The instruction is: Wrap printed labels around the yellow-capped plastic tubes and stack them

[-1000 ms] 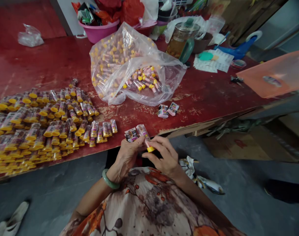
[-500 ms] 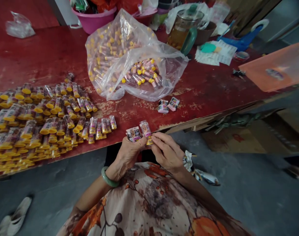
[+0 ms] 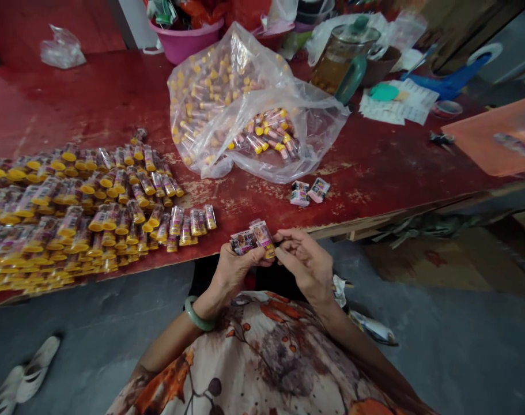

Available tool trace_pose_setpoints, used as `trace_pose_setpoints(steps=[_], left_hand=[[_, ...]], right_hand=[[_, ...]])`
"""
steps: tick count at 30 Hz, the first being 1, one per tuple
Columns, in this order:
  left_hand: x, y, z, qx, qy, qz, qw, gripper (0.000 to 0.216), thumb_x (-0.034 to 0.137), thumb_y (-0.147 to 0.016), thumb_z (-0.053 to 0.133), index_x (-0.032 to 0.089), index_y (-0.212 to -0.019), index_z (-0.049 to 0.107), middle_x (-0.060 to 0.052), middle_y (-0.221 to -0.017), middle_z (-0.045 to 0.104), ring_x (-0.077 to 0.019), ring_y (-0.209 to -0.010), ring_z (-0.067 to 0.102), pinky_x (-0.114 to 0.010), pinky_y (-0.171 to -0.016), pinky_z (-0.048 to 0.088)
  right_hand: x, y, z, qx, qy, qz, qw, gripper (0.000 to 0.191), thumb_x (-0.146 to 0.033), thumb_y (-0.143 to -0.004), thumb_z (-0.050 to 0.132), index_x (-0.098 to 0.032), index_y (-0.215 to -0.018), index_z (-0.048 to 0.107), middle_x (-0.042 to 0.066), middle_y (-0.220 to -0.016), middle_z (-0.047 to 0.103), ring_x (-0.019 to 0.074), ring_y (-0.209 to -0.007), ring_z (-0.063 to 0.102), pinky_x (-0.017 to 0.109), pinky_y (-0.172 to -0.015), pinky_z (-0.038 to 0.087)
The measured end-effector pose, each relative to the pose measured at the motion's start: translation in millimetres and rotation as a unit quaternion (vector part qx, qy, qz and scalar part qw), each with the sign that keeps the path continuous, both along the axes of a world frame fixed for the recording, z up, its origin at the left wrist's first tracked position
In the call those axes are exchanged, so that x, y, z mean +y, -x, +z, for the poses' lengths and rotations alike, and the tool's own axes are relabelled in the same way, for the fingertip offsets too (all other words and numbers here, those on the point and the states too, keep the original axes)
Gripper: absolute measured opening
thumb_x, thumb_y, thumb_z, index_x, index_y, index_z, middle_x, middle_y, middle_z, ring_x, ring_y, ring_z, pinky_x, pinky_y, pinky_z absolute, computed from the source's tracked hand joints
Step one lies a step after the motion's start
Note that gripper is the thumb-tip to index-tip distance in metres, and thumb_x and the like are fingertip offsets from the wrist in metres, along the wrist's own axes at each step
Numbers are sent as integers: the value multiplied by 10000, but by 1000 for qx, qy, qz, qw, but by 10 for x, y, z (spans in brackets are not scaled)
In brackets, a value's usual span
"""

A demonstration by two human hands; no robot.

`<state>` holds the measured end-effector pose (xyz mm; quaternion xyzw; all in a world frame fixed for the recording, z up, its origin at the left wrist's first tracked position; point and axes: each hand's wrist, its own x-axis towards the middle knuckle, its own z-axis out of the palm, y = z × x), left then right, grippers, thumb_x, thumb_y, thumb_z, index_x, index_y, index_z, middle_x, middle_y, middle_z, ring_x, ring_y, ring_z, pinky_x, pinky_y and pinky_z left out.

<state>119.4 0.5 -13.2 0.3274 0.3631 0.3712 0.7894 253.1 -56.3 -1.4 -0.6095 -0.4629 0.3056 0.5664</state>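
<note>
My left hand (image 3: 237, 266), with a green bangle at the wrist, is closed on a small stack of printed labels (image 3: 244, 242). Its thumb also pins a small clear tube with a yellow base and a printed label (image 3: 263, 236) against the stack. Right beside the tube is my right hand (image 3: 308, 265), fingers bent and apart, holding nothing that shows. Two small stacks of labels (image 3: 299, 193) lie on the red table (image 3: 370, 184). Behind them, a clear plastic bag (image 3: 214, 164) spills many yellow-capped tubes.
Rows of labelled tubes (image 3: 110, 219) are piled along the table's left side. At the back stand a pink basin (image 3: 187, 43), a glass teapot (image 3: 342, 55) and a blue tape dispenser (image 3: 450, 80). An orange plastic sheet (image 3: 495, 135) lies at the right edge.
My right hand's fingers have come away from the tube and spread apart. The tube now leans against the labels in my left hand. The whole view has shifted slightly.
</note>
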Motion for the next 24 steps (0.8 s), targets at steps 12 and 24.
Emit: trace_pose_setpoints(steps=[12,24], left_hand=[[79,451,-70,60,16,103,993,380,467,-702,743,107,-811,686,-29,-578,655,-131,-473,599,-234,-484,493],[-39,937,65,-49,100,83,990,284,357,-845,560,96,-943,617,-86,-706,677,-164,-574,629,-212,-415,455]], right_hand=[[748,331,-113,185,130,77,971,382,-348,-636,778,-161,-945,652,33,-805,693,122,-639,600,208,-527,442],[2779,1188,-316,-200,93,89,971,214,-288,-801,644,-104,-909,623,8,-798,617,139,-757,607,279,-727,491]])
